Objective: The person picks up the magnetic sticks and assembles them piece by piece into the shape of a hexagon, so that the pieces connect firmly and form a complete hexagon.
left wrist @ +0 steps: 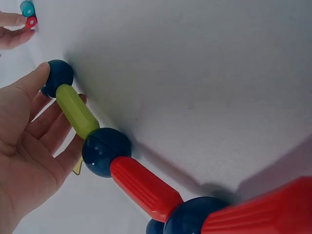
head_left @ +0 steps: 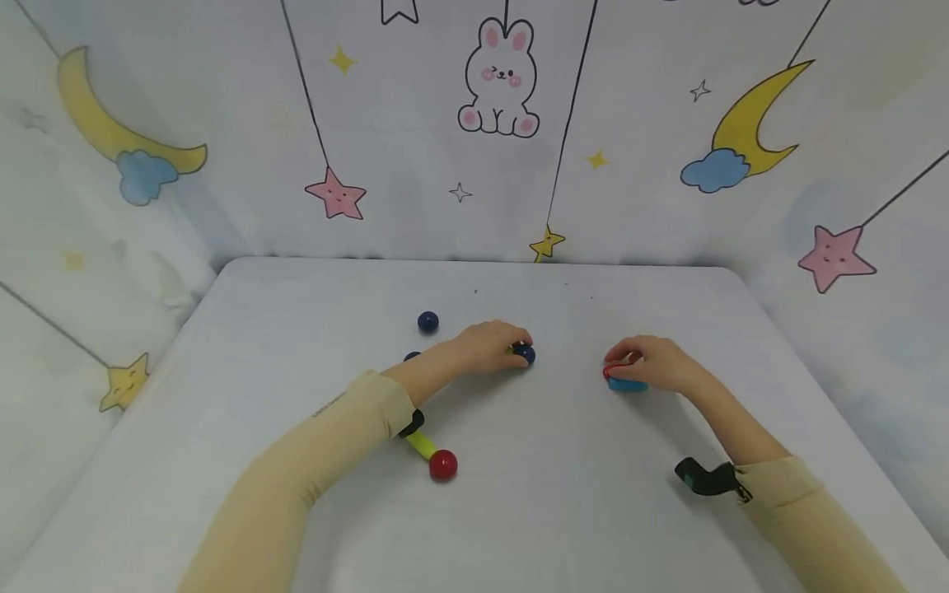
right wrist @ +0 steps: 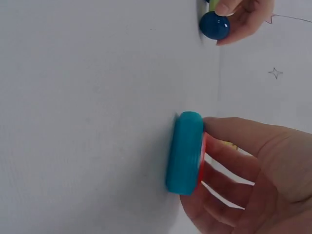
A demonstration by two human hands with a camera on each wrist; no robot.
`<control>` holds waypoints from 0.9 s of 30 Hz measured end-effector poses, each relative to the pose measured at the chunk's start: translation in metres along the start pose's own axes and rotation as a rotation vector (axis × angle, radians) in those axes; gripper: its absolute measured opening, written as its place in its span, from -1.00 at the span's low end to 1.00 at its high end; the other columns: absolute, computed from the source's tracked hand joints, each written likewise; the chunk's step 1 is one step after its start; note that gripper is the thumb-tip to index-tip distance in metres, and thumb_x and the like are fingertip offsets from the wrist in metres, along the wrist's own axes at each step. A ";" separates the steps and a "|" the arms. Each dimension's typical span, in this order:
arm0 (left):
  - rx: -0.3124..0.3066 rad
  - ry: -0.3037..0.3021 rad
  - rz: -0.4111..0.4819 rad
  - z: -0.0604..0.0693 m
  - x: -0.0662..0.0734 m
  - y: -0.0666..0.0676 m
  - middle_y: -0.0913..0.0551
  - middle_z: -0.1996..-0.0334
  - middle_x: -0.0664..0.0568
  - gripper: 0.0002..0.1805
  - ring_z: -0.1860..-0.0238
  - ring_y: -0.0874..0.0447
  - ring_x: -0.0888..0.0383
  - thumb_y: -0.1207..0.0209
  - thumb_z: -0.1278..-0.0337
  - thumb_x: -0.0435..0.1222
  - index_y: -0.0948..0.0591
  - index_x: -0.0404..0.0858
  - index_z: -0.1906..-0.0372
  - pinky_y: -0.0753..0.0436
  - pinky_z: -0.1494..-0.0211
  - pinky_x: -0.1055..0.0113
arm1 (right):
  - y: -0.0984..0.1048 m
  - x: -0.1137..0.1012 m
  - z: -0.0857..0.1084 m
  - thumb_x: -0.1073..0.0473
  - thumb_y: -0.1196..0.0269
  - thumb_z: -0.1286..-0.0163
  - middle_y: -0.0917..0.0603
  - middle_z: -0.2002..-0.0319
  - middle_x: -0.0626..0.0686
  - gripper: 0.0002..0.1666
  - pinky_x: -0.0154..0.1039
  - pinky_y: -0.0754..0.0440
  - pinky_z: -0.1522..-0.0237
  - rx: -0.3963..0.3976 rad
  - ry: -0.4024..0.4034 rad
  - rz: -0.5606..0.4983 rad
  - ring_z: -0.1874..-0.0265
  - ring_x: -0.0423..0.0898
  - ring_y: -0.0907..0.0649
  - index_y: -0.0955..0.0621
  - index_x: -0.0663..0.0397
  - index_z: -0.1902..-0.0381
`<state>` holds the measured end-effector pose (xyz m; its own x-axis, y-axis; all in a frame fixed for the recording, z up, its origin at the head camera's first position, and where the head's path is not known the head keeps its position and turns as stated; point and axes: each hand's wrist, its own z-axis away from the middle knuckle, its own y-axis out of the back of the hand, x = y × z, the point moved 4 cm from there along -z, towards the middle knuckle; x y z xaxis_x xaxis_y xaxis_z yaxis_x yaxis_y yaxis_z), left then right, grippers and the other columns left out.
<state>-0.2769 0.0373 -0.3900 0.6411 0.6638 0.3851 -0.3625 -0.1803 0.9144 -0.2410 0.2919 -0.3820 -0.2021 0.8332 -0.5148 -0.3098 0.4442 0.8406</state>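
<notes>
In the head view, my left hand (head_left: 493, 346) grips a dark blue ball (head_left: 525, 354) between thumb and fingers. The left wrist view shows that ball joined to a yellow-green rod (left wrist: 77, 111), then another dark blue ball (left wrist: 107, 152), a red rod (left wrist: 146, 187) and more pieces in a chain. My right hand (head_left: 656, 362) holds a light blue rod (right wrist: 185, 153) and a red rod (right wrist: 202, 158) side by side, low at the table, thumb at one end and fingers at the other. The blue rod mostly covers the red one in the right wrist view.
A dark blue ball (head_left: 427, 322) sits behind the left forearm, and another (head_left: 412, 356) is partly hidden by it. Nearer, a red ball (head_left: 443, 465) joins a yellow-green rod (head_left: 423, 445) that runs under the left sleeve. A patterned curtain (head_left: 415, 140) stands beyond the white table (head_left: 563, 511).
</notes>
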 end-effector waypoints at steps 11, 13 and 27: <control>-0.001 0.000 0.016 0.004 -0.003 0.000 -0.60 -0.15 0.02 -0.55 -0.10 -0.54 0.14 -0.13 -0.38 -0.11 -0.50 -0.14 -0.28 -0.47 -0.19 0.22 | -0.036 -0.032 -0.029 0.15 -0.35 -0.27 -0.66 0.29 0.05 -0.71 -0.20 -0.58 0.27 0.034 0.074 0.004 0.30 -0.03 -0.57 -0.65 0.20 0.12; -0.004 0.000 0.017 0.004 -0.003 0.000 -0.60 -0.15 0.02 -0.55 -0.09 -0.53 0.13 -0.13 -0.38 -0.11 -0.49 -0.13 -0.28 -0.47 -0.20 0.22 | -0.045 -0.044 -0.031 0.11 -0.36 -0.27 -0.66 0.31 0.01 -0.69 -0.26 -0.58 0.31 0.022 0.083 -0.029 0.32 -0.07 -0.57 -0.65 0.17 0.12; -0.015 -0.020 0.049 0.005 -0.006 0.000 -0.61 -0.12 0.02 -0.58 -0.07 -0.54 0.14 -0.14 -0.37 -0.16 -0.50 -0.14 -0.26 -0.46 -0.21 0.24 | -0.063 -0.071 -0.032 0.02 -0.36 -0.27 -0.59 0.44 -0.05 -0.69 -0.25 -0.51 0.37 0.036 0.021 -0.080 0.40 -0.10 -0.52 -0.65 0.12 0.18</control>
<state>-0.2770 0.0294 -0.3922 0.6354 0.6400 0.4321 -0.4043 -0.2011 0.8923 -0.2372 0.1943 -0.4041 -0.1977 0.7877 -0.5835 -0.2923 0.5208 0.8021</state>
